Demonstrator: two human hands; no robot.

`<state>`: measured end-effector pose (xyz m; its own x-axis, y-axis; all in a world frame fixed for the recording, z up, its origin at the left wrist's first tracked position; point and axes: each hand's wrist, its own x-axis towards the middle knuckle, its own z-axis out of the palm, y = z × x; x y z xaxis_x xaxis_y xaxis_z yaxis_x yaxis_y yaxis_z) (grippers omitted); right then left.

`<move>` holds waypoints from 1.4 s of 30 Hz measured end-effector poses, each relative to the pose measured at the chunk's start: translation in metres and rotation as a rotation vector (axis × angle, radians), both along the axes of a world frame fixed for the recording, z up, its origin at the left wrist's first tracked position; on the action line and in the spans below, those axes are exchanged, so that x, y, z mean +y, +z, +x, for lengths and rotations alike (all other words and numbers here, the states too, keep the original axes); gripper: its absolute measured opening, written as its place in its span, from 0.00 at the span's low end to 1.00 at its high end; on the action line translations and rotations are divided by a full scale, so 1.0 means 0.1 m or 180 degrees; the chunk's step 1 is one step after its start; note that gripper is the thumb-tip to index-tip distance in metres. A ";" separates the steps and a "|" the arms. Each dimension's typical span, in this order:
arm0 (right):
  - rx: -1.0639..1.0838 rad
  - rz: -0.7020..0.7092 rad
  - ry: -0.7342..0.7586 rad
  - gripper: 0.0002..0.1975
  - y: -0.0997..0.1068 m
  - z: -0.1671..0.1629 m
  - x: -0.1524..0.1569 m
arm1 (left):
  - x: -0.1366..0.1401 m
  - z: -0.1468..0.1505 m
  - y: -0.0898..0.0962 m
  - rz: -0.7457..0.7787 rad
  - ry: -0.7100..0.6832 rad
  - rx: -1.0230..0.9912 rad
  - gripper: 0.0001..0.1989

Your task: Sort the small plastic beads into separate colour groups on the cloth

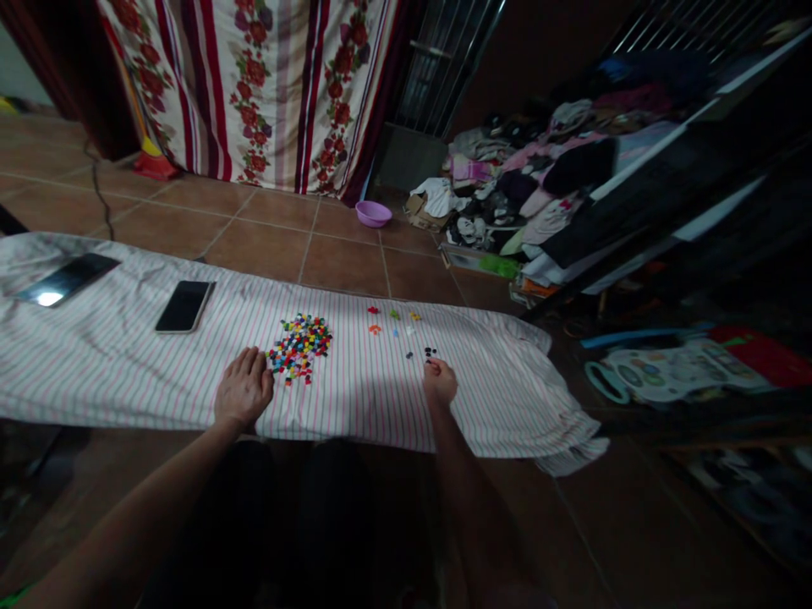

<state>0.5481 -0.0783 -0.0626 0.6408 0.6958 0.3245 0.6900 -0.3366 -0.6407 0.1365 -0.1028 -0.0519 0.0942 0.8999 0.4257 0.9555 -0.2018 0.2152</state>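
Note:
A mixed heap of small colourful pieces (301, 342), bead-like in size, lies on a striped cloth (355, 389). My left hand (244, 387) rests on the cloth at the heap's left edge, palm down, fingers stretched out and holding nothing. To the right, my right hand (441, 382) is closed in a pinch, with a small black piece at its fingertips. Several black pieces (430, 350) lie just beyond it. Small single-colour groups sit nearby: red (373, 310), green (394, 314), yellow (415, 316), orange (375, 329), blue (396, 332), white (409, 331) and grey (409, 355).
A phone (184, 306) and a dark glossy device (69, 278) reflecting light lie on the cloth's left part. Past the far edge, a purple basin (373, 214) stands on the tiled floor. Heaped clothes (507, 182) fill the back right; a floral curtain (254, 93) hangs behind.

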 end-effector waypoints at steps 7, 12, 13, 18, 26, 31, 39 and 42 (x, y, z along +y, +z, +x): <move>-0.0154 -0.0375 -0.0247 0.18 0.01 0.17 0.19 | 0.00 0.01 -0.01 0.0030 0.0042 0.0027 0.22; -0.0200 -0.0410 -0.0257 0.19 -0.02 0.21 0.26 | 0.00 0.00 -0.01 0.0026 0.0058 0.0108 0.22; -0.0194 -0.0388 -0.0262 0.19 -0.02 0.22 0.27 | 0.00 0.00 -0.01 0.0018 0.0061 0.0107 0.22; -0.0155 -0.0185 -0.0246 0.17 -0.06 0.23 0.27 | 0.00 0.01 -0.01 -0.0027 0.0066 0.0112 0.23; -0.0170 0.0144 0.0180 0.09 -0.05 0.17 0.22 | 0.00 0.01 0.00 -0.0031 0.0079 0.0138 0.23; -0.0169 0.0170 0.0295 0.08 -0.04 0.22 0.27 | 0.01 0.01 -0.01 -0.0061 0.0094 0.0064 0.24; -0.0165 0.0574 0.0089 0.13 -0.11 0.04 0.11 | 0.01 0.01 -0.01 -0.0043 0.0113 0.0139 0.23; -0.0051 0.0606 0.0221 0.15 -0.10 -0.21 0.00 | 0.01 0.01 0.00 -0.0070 0.0094 0.0124 0.23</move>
